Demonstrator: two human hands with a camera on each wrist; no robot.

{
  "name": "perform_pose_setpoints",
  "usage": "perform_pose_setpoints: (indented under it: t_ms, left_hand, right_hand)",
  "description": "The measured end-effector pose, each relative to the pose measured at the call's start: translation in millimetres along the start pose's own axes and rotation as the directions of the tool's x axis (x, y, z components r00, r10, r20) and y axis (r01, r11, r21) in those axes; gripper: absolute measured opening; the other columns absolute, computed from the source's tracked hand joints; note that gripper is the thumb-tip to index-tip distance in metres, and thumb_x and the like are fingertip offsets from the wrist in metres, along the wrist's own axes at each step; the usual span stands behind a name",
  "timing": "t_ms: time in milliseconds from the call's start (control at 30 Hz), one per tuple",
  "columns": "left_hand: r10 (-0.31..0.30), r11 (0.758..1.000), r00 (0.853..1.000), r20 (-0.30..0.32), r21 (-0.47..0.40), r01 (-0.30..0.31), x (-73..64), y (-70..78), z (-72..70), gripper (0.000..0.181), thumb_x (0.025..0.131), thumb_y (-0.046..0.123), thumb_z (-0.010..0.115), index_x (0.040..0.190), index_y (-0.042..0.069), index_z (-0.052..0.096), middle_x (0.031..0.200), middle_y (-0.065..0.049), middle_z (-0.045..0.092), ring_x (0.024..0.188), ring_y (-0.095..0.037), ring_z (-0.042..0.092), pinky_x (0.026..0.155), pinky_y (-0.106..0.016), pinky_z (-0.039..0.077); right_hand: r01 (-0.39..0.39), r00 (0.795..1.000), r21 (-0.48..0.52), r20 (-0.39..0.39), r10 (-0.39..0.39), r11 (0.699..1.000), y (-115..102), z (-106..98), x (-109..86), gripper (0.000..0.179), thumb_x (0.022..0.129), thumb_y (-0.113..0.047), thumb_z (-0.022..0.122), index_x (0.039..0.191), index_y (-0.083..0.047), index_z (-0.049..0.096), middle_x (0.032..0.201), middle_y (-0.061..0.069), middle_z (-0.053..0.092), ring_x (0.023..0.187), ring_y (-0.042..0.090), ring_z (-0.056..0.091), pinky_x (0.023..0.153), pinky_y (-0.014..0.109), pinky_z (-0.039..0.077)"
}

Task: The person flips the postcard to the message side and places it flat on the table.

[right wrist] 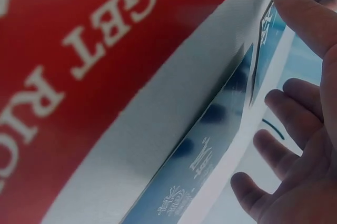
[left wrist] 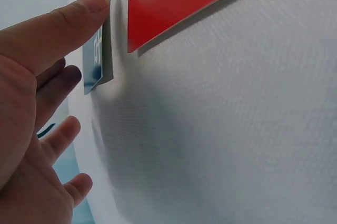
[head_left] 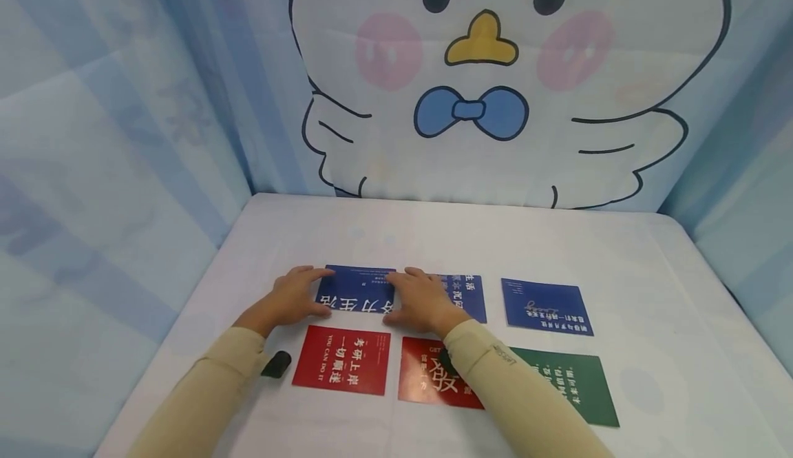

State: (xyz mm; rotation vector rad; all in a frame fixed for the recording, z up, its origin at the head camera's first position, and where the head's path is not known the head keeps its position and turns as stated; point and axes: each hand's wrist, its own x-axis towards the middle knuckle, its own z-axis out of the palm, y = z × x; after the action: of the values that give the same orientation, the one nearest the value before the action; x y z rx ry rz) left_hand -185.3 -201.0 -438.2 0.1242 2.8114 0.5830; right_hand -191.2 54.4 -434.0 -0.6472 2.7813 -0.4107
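Note:
A blue card (head_left: pixel 356 290) with white characters lies in the back row at the left, between my two hands. My left hand (head_left: pixel 295 297) holds its left end, thumb at the near edge and index finger at the far edge; the thumb (left wrist: pixel 95 3) shows close up in the left wrist view. My right hand (head_left: pixel 424 301) holds the right end in the same way, its other fingers (right wrist: pixel 295 111) spread apart. A second blue card (head_left: pixel 467 296) is partly hidden behind the right hand. Whether the held card touches the table cannot be told.
In the front row lie a red card (head_left: pixel 343 360), another red card (head_left: pixel 418 375) and a green card (head_left: pixel 588 382), the latter two partly covered by the right sleeve. A third blue card (head_left: pixel 548 306) lies at the right. Curtains (head_left: pixel 111 169) enclose the white table (head_left: pixel 669 320).

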Motion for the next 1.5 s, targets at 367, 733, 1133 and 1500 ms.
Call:
perform_pose_setpoints:
  t_ms: [367,733,1133,1500]
  left_hand:
    - [-0.01,0.999,1.0,0.016,0.039,0.009,2.5,-1.6,1.3,0.074,0.078,0.022,0.085,0.145,0.013,0.054,0.149,-0.02,0.045,0.14,-0.042,0.034,0.107,-0.064,0.033]
    - [0.003,0.999,1.0,-0.011,0.034,-0.003,4.1,-5.4,5.0,0.069,0.082,0.025,0.083,0.143,0.012,0.055,0.146,-0.019,0.049,0.138,-0.04,0.037,0.107,-0.062,0.033]
    - [-0.011,1.0,1.0,0.024,0.029,0.01,1.3,-3.6,2.9,0.072,0.082,0.027,0.083,0.145,0.014,0.053,0.147,-0.019,0.047,0.138,-0.04,0.037,0.107,-0.061,0.034]
    - [0.005,1.0,1.0,0.008,-0.002,-0.005,-1.5,-6.3,4.4,0.062,0.085,0.026,0.075,0.143,0.014,0.056,0.146,-0.019,0.048,0.137,-0.041,0.037,0.105,-0.062,0.036]
  right_hand:
    - [-0.026,0.999,-0.026,0.027,0.026,0.999,-3.0,0.2,4.2,0.071,0.084,-0.043,0.078,0.146,-0.017,0.054,0.144,0.006,0.055,0.144,0.03,0.033,0.115,0.056,0.024]
    - [-0.018,1.0,-0.039,0.017,0.019,0.999,-3.5,0.2,6.1,0.069,0.085,-0.044,0.077,0.145,-0.016,0.055,0.143,0.005,0.056,0.142,0.029,0.037,0.114,0.055,0.026]
    - [0.006,1.0,-0.041,-0.003,-0.006,0.999,-3.4,2.2,5.7,0.062,0.09,-0.042,0.07,0.144,-0.014,0.055,0.14,0.006,0.058,0.136,0.029,0.043,0.112,0.053,0.028]
    - [0.033,0.999,-0.052,-0.011,-0.034,0.998,-3.5,1.8,7.2,0.061,0.09,-0.042,0.065,0.142,-0.011,0.056,0.136,0.008,0.061,0.133,0.029,0.047,0.112,0.053,0.029]
